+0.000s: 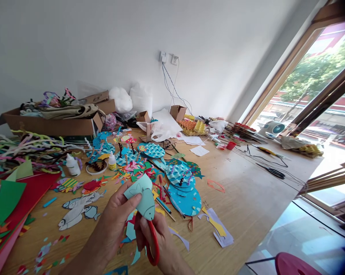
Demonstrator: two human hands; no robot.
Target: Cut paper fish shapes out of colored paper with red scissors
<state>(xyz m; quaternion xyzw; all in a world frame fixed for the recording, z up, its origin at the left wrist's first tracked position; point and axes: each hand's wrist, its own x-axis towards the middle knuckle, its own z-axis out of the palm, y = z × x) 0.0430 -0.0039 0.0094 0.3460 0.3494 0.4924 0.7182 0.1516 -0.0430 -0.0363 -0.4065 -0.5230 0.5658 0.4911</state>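
A light green paper with a fish drawn on it, partly cut along its outline, is pinched between the thumb and fingers of my left hand. My right hand is closed around the red handles of a pair of scissors, just below the paper's lower end. The scissor blades are hidden behind the paper and my fingers. Pale green scraps lie on the table beneath my hands. Left of my hands rest white paper fish with dark outlines.
Blue wavy paper discs, pens and white glue bottles lie beyond my hands. Red and green sheets cover the left side. Farther right are black scissors and cables. A cardboard box stands by the wall.
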